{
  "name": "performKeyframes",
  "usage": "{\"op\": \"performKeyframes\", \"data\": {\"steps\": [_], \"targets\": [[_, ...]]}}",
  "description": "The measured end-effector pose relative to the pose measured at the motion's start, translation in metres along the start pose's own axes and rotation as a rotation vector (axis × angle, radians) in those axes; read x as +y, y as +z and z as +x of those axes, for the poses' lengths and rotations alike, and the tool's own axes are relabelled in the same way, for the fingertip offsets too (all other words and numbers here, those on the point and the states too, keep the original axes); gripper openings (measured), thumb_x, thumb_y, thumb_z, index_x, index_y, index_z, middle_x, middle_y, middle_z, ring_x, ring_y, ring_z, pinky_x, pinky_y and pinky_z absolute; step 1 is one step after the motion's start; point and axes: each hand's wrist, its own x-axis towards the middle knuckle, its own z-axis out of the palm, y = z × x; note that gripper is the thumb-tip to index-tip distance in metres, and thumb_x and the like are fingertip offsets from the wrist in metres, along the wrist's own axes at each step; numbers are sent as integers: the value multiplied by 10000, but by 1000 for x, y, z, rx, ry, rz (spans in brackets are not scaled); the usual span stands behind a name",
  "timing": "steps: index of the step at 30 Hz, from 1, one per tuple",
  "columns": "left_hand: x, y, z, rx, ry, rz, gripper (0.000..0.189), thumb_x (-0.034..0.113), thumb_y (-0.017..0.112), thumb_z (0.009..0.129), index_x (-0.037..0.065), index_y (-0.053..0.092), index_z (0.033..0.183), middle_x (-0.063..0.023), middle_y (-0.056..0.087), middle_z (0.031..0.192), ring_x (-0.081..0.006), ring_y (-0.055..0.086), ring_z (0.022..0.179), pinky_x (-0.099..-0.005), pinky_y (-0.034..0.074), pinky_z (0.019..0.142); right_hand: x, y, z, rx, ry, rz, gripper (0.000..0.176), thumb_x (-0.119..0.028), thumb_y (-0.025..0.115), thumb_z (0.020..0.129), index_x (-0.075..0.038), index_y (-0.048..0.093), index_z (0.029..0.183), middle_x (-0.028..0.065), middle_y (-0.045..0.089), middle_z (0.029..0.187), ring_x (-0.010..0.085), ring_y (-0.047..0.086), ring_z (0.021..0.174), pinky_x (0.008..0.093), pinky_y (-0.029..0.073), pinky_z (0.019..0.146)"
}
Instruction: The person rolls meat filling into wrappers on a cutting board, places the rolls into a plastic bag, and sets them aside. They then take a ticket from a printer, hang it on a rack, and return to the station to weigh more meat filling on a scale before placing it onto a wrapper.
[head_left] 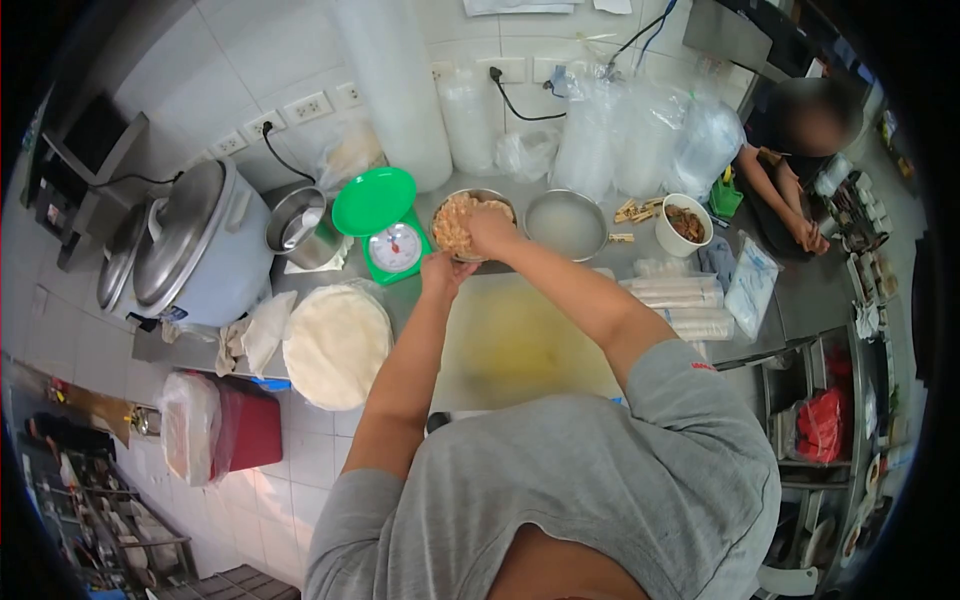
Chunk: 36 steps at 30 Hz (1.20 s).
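Note:
A metal bowl [512,204] holds a pinkish minced mixture [453,222] and stands near the back of the counter. My right hand [492,232] reaches into it from the right, its fingers hidden in the mixture. At the bowl's near left edge, my left hand [445,270] has its fingers closed on the rim. Just left of the bowl is a green kitchen scale [392,235] with a round dial and a green pan. A second metal bowl [566,222] with cloudy liquid sits to the right. In front of me lies a pale, yellow-stained cutting board [520,340].
A stack of round pale wrappers [338,345] is at the left, near large lidded pots [195,240]. On the right are a white tub [685,226] of brown food, clothespins [638,210] and wrapped packs [680,300]. Plastic-wrapped containers [590,130] line the wall. Another person [790,190] is at far right.

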Motion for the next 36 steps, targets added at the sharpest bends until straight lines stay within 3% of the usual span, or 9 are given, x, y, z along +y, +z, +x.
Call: {"op": "performKeyframes", "data": {"steps": [2,5,8,14,16,19,22,25,36], "targets": [[-9,-11,3,-13,-34,-11,299,84,344,959,-80,382,1206,-274,563,1055,-386,645,822,-390,591,676,-3,14,-4,81,0,-61,247,-135,615,734,-85,662,972,178,659,928,315,639,889,427,510,735],[1,-6,10,-14,-39,1,269,90,395,952,-60,369,1173,-266,559,1042,-389,643,810,-404,587,670,2,3,0,231,148,255,239,-171,629,726,-66,657,939,186,652,896,333,630,873,440,500,740],[0,-15,1,-93,-76,-79,246,77,458,933,-25,320,1110,-259,552,1002,-400,643,766,-443,580,652,6,-27,24,139,318,530,269,-212,653,716,-44,637,925,198,645,890,356,618,862,441,489,746],[8,-15,-7,-112,-120,-70,226,85,435,949,32,295,1117,-247,522,1053,-398,637,829,-441,572,709,-49,-108,104,94,20,712,308,-192,697,662,-20,579,889,175,639,849,347,622,801,417,481,677],[14,-12,-14,-107,-120,-50,208,95,433,952,21,318,1109,-244,516,1054,-395,633,849,-431,571,728,-73,-93,135,179,-151,487,313,-190,703,658,-31,574,895,155,646,840,327,630,803,412,487,678],[17,-23,-15,-226,-152,-60,190,99,435,952,17,343,1097,-234,499,1070,-387,634,840,-421,569,733,-110,-94,148,-74,-95,452,279,-175,690,663,-45,597,891,154,650,825,314,632,806,407,493,694],[19,-33,-28,-200,-121,-16,189,92,437,947,18,347,1096,-208,515,1042,-361,637,829,-422,565,734,-115,-60,174,-120,-250,197,238,-160,678,662,-59,631,872,146,654,820,309,633,787,400,498,695],[24,-40,-47,-92,-58,57,184,107,448,947,29,368,1092,-165,540,1004,-325,643,810,-399,561,707,-109,-57,174,-52,-163,363,150,-158,676,641,-83,678,771,120,668,791,306,645,789,394,510,700],[-4,-106,-75,304,806,633,253,160,533,931,7,451,1116,-102,587,915,-177,598,696,-282,487,576,-82,-64,160,51,-134,452,230,-161,663,660,-113,685,883,93,675,871,273,638,832,369,507,746]]}}
